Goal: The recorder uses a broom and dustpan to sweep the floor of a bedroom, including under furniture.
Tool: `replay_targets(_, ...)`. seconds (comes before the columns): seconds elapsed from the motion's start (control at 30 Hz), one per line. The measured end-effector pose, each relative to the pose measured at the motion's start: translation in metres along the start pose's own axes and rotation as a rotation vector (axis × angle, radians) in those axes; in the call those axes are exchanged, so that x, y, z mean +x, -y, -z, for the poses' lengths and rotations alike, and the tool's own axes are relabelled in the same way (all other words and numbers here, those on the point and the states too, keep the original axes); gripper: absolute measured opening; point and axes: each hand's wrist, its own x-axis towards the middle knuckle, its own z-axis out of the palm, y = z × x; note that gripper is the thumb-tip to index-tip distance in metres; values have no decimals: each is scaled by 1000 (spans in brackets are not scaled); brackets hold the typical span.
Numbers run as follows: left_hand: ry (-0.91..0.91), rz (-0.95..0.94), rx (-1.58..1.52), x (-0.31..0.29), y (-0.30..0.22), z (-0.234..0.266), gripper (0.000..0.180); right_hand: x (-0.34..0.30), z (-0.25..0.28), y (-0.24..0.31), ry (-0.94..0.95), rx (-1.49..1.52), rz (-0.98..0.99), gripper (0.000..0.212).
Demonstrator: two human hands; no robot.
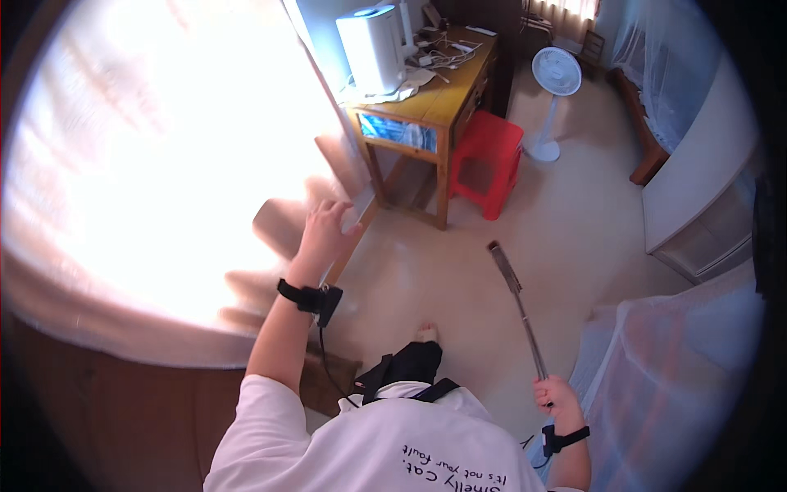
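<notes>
Sunlit curtain [147, 164] fills the whole left of the downward fisheye view, glowing so bright that its folds wash out. Pale floor [574, 238] spreads across the middle and right. A white cabinet [697, 189] stands at the right edge, with sheer netting [664, 377] bunched below it. At the top, a wooden bench [443, 90] carries a tall white appliance [373, 49] and a tangle of cables; a red plastic stool [488, 160] sits just beside the bench, and a white standing fan [553, 82] stands near the stool. The person's left hand [325, 234], a black band on its wrist, rests spread on the curtain's lower edge, fingers extended and gripping nothing that can be made out. The right hand [556, 395] is curled tight around the near end of a long, thin metal rod [520, 307], which slants up and away over the floor to a darker flat tip. The rod looks stiff, light and smooth, probably slippery; holding it further up the shaft would likely steady the far end better.
</notes>
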Motion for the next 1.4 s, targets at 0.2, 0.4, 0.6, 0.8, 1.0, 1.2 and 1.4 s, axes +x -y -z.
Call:
replay_targets(0.2,387,-367,-278,107,15,-95,56,74,-91,147,168,-136,-84,10)
replay_targets(0.4,500,-554,-497,174,26,-123,49,101,-304,299,367,-338,-267,16)
replay_targets(0.6,359,-97,-744,217,126,-118,19,160,-451,434,633,-1151,-240,36)
replay_targets(0.8,0,477,-765,207,144,-65,8,227,-626,593,714,-742,996,32)
replay_targets(1.0,-424,742,-823,148,112,-35,9,203,-820,608,685,-710,1629,62)
replay_targets(1.2,-812,1011,-843,86,59,-47,11,162,-861,498,1311,-707,1158,65)
replay_targets(1.4,-843,1120,-683,-43,-6,-36,17,-8,-824,381,1375,-584,1018,66)
